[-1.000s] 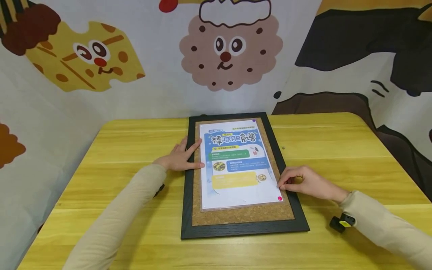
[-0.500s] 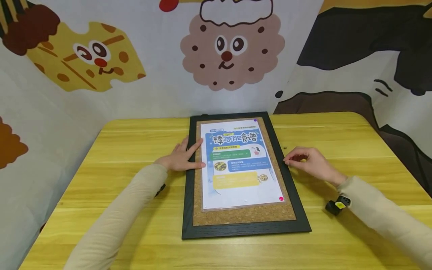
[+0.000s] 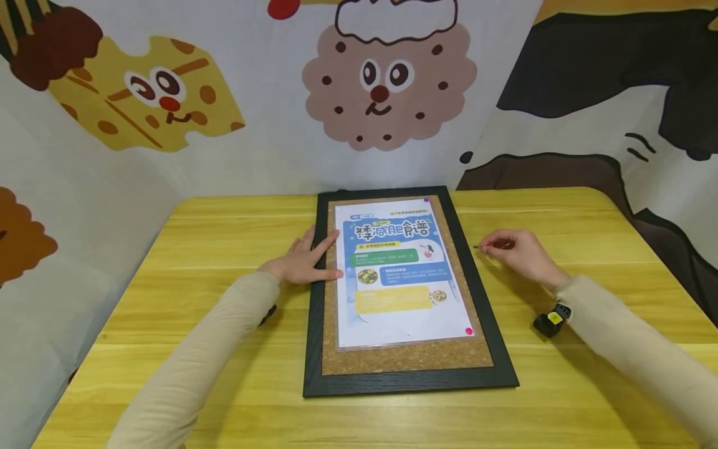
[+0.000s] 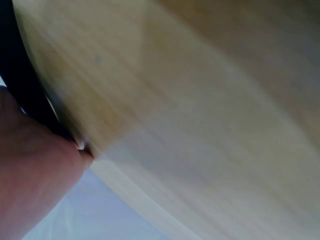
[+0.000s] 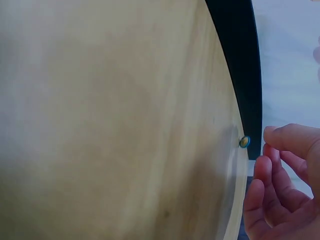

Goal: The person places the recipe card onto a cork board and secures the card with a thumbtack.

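A printed poster (image 3: pixel 392 324), with blue, green and yellow panels, lies on a cork board (image 3: pixel 392 360) with a black frame (image 3: pixel 412 380). A purple pin (image 3: pixel 426 200) sits at its top right corner and a pink pin (image 3: pixel 469 331) at its bottom right. My left hand (image 3: pixel 303 262) rests with spread fingers across the frame's left side, fingertips on the board by the poster's edge. Right of the frame, my right hand (image 3: pixel 518 252) hovers with bent fingers near a small thumbtack (image 5: pixel 244 142) on the table. In the right wrist view its fingertips look apart from the tack.
The board lies on a yellow wood-grain table (image 3: pixel 224 374). Behind it hangs a white cloth (image 3: pixel 269 156) printed with cartoon food. Small wrist cameras, such as the black one (image 3: pixel 550 321) on the right, hang under the sleeves.
My right hand has moved from beside the poster's lower right edge, up and off the frame, to the thumbtack on the table. The left hand has stayed in place.
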### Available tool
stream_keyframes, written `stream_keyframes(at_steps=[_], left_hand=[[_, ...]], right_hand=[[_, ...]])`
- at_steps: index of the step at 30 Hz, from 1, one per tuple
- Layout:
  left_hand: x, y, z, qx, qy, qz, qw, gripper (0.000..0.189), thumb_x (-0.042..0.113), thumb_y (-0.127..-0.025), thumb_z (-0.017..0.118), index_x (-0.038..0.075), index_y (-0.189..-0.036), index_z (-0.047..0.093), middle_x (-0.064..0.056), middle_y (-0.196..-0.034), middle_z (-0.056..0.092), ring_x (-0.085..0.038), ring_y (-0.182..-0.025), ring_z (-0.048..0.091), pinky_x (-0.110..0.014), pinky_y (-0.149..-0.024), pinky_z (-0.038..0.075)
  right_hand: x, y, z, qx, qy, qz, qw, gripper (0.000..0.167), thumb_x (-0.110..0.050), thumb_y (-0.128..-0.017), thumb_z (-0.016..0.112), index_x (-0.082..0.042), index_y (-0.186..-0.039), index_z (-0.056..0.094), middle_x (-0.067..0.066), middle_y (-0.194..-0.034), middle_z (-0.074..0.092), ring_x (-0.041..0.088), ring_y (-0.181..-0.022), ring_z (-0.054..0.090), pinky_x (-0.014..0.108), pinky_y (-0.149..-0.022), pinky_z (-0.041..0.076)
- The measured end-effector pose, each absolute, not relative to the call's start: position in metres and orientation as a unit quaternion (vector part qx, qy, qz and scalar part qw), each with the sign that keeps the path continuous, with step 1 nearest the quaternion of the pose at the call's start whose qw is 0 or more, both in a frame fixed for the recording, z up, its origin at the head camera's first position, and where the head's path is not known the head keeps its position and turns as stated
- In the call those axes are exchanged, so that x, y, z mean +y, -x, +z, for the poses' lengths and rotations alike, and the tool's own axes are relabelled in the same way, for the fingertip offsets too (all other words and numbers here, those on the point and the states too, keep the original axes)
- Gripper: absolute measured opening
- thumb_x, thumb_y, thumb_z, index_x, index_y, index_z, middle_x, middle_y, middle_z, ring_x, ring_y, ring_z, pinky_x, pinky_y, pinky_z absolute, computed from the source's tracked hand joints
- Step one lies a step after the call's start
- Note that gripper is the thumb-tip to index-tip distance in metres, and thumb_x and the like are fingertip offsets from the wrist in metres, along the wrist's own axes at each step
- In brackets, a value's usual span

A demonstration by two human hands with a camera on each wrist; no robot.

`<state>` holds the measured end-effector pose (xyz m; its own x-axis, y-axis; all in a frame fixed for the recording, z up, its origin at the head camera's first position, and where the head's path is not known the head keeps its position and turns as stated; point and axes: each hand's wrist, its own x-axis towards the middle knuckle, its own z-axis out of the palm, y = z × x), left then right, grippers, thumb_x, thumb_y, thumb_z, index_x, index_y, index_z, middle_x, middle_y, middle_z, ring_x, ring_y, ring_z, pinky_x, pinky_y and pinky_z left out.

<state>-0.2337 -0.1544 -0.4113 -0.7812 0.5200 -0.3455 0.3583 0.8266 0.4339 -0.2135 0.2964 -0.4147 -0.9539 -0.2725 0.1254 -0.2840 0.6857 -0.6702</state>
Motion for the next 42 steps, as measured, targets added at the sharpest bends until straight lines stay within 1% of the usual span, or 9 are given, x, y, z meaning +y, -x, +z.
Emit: stream_keyframes(at_steps=[9, 16, 22, 26, 34, 37, 42], left_hand=[[-0.154, 0.232, -0.41, 0.926, -0.241, 0.181, 0.226, 0.092, 0.056, -0.092, 0.053, 0.022, -0.157, -0.004, -0.029, -0.153, -0.019, -0.043, -0.142, -0.011, -0.055, -0.112, -0.004], [-0.154, 0.23, -0.408, 0.926, -0.239, 0.183, 0.227, 0.093, 0.056, -0.092, 0.054, 0.021, -0.157, -0.002, -0.029, -0.153, -0.017, -0.044, -0.142, -0.01, -0.056, -0.112, -0.003], [-0.154, 0.231, -0.41, 0.927, -0.235, 0.183, 0.227, 0.093, 0.058, -0.092, 0.053, 0.023, -0.157, -0.003, -0.028, -0.154, -0.019, -0.043, -0.142, -0.01, -0.054, -0.112, -0.003], [-0.154, 0.232, -0.411, 0.928, -0.233, 0.179, 0.229, 0.093, 0.059, -0.092, 0.052, 0.024, -0.157, -0.004, -0.027, -0.154, -0.019, -0.041, -0.142, -0.011, -0.053, -0.113, -0.003], [-0.154, 0.233, -0.413, 0.929, -0.233, 0.174, 0.23, 0.093, 0.06, -0.091, 0.052, 0.024, -0.157, -0.005, -0.027, -0.154, -0.02, -0.041, -0.142, -0.011, -0.053, -0.113, -0.003], [-0.154, 0.232, -0.412, 0.929, -0.234, 0.173, 0.229, 0.093, 0.059, -0.092, 0.052, 0.024, -0.157, -0.005, -0.027, -0.154, -0.02, -0.041, -0.142, -0.012, -0.053, -0.113, -0.003], [-0.154, 0.232, -0.411, 0.928, -0.241, 0.175, 0.224, 0.093, 0.057, -0.092, 0.053, 0.022, -0.157, -0.003, -0.029, -0.153, -0.019, -0.042, -0.142, -0.011, -0.054, -0.112, -0.003]], right_hand=[[0.296, 0.228, -0.416, -0.927, -0.134, 0.35, -0.013, 0.016, -0.01, -0.095, 0.062, 0.001, -0.103, 0.071, 0.016, -0.102, 0.069, 0.023, -0.088, 0.061, 0.018, -0.069, 0.046], [0.295, 0.232, -0.416, -0.928, -0.138, 0.344, -0.03, 0.016, -0.008, -0.094, 0.064, 0.002, -0.104, 0.071, 0.018, -0.105, 0.068, 0.029, -0.095, 0.062, 0.015, -0.075, 0.044], [0.296, 0.232, -0.417, -0.928, -0.149, 0.338, -0.048, 0.013, -0.004, -0.092, 0.065, 0.001, -0.102, 0.071, 0.015, -0.102, 0.068, 0.026, -0.091, 0.06, 0.019, -0.074, 0.046], [0.297, 0.232, -0.418, -0.926, -0.161, 0.337, -0.047, 0.011, -0.001, -0.091, 0.065, 0.001, -0.1, 0.07, 0.013, -0.099, 0.068, 0.024, -0.088, 0.059, 0.021, -0.073, 0.047], [0.297, 0.23, -0.419, -0.924, -0.17, 0.341, -0.035, 0.009, -0.002, -0.093, 0.063, 0.0, -0.099, 0.07, 0.013, -0.1, 0.067, 0.026, -0.091, 0.06, 0.019, -0.076, 0.047], [0.296, 0.228, -0.42, -0.919, -0.177, 0.351, -0.026, 0.009, -0.002, -0.094, 0.062, -0.001, -0.099, 0.069, 0.012, -0.1, 0.067, 0.024, -0.091, 0.061, 0.017, -0.077, 0.046], [0.294, 0.225, -0.421, -0.898, -0.198, 0.393, -0.023, 0.009, 0.0, -0.095, 0.059, 0.003, -0.1, 0.065, 0.014, -0.097, 0.068, 0.02, -0.087, 0.063, 0.017, -0.074, 0.049]])
